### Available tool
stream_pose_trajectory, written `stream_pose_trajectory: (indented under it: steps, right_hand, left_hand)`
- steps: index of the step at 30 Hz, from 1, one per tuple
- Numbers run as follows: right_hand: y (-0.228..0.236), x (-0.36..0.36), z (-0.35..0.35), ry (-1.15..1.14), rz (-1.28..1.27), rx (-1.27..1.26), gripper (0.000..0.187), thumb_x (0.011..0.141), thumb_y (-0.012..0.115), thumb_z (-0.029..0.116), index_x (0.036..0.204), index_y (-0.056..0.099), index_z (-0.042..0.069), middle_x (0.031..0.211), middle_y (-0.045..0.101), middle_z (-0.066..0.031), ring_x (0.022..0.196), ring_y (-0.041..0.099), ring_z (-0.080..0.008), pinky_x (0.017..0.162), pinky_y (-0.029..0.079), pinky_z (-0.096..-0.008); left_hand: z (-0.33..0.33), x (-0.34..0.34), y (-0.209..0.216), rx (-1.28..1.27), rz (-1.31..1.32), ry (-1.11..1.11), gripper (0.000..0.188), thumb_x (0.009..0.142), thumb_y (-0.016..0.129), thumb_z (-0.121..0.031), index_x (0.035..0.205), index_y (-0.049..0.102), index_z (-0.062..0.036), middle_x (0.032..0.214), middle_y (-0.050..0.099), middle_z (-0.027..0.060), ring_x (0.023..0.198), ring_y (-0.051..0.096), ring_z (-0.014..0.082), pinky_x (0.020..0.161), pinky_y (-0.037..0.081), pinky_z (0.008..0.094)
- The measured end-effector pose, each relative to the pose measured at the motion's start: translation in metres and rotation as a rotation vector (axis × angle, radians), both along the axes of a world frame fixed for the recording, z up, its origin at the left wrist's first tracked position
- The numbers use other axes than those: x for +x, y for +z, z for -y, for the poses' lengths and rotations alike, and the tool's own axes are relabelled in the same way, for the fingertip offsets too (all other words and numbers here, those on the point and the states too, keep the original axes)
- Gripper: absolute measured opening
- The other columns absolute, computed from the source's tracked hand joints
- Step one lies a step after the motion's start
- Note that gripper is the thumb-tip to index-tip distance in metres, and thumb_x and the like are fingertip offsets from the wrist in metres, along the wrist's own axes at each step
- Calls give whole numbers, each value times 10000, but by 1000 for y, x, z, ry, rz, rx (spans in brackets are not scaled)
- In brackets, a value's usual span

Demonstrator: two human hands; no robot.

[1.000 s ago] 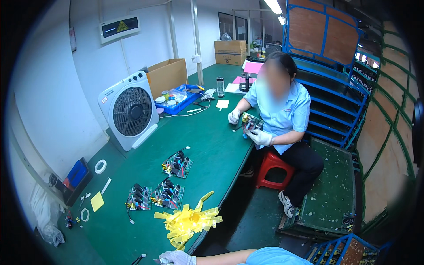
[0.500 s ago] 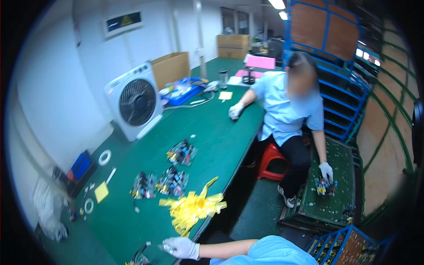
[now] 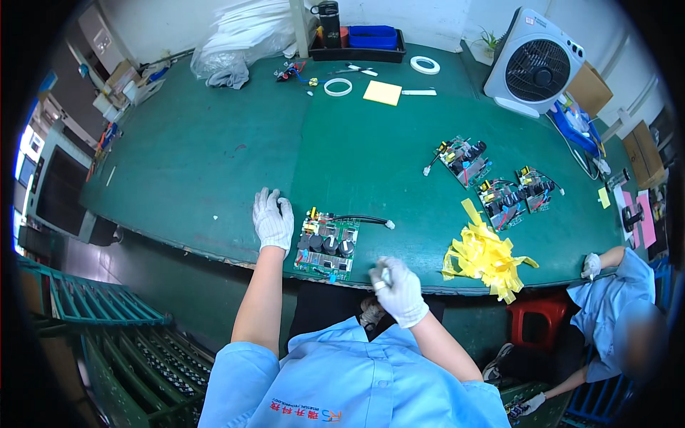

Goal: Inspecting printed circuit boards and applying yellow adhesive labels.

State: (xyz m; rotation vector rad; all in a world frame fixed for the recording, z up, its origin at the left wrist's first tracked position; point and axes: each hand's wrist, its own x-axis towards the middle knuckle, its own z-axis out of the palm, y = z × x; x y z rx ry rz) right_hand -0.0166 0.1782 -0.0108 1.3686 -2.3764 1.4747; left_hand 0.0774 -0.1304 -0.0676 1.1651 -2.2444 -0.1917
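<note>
A green circuit board lies near the table's front edge, carrying black round capacitors, yellow parts and a black cable with a white plug pointing right. My left hand, in a white striped glove, rests on the table just left of the board, fingers extended and nothing in them. To the right of the board, over the table's edge, is my right hand, also gloved. Its fingers are curled in around something small and greyish that I cannot make out. Neither hand visibly grips the board.
Yellow strips lie heaped at the right front edge. Behind them sit several circuit boards. A fan, tape rolls, a yellow note pad and a black tray stand farther back. A co-worker sits at the right.
My view has swung left from the co-worker's side to the table in front of me. My left hand and the whole nearest board have come into view.
</note>
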Motion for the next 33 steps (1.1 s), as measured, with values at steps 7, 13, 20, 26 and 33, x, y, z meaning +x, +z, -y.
stream_pose_trajectory:
  steps: [7, 13, 20, 26, 33]
  right_hand:
    - [19, -2, 54, 95, 20, 168, 388, 828, 691, 282, 1141, 577, 83, 949, 623, -178, 832, 646, -388, 716, 539, -458]
    - [11, -20, 75, 273, 5, 455, 339, 834, 655, 335, 1048, 568, 86, 915, 654, -174, 845, 656, -381, 712, 523, -486]
    - [28, -14, 62, 255, -10, 415, 282, 759, 649, 207, 965, 591, 23, 836, 663, -192, 771, 659, -388, 666, 520, -495]
    - [51, -36, -8, 155, -75, 146, 293, 818, 629, 220, 1026, 561, 24, 803, 652, -164, 731, 655, -355, 618, 518, -452]
    - [90, -101, -149, -390, -157, -57, 331, 750, 759, 140, 1065, 668, 96, 854, 684, -108, 736, 680, -287, 663, 550, -348]
  left_hand:
    - [0, -1, 2, -74, -123, -59, 263, 889, 550, -193, 1035, 695, -29, 1215, 613, 208, 1157, 560, 365, 1023, 430, 441]
    - [2, -1, 2, -9, -15, -70, 324, 926, 517, -187, 1139, 644, 21, 1315, 552, 251, 1254, 488, 397, 1077, 372, 470]
    - [6, 1, 0, 32, 69, -52, 380, 952, 469, -237, 1179, 627, 23, 1364, 524, 240, 1317, 428, 403, 1115, 321, 474]
    - [7, 0, -1, 45, 130, -27, 380, 955, 464, -237, 1181, 628, 19, 1377, 520, 230, 1329, 418, 400, 1118, 321, 466]
    - [4, -1, 6, 67, 162, -12, 391, 955, 455, -254, 1196, 624, 4, 1384, 521, 200, 1329, 422, 378, 1120, 322, 445]
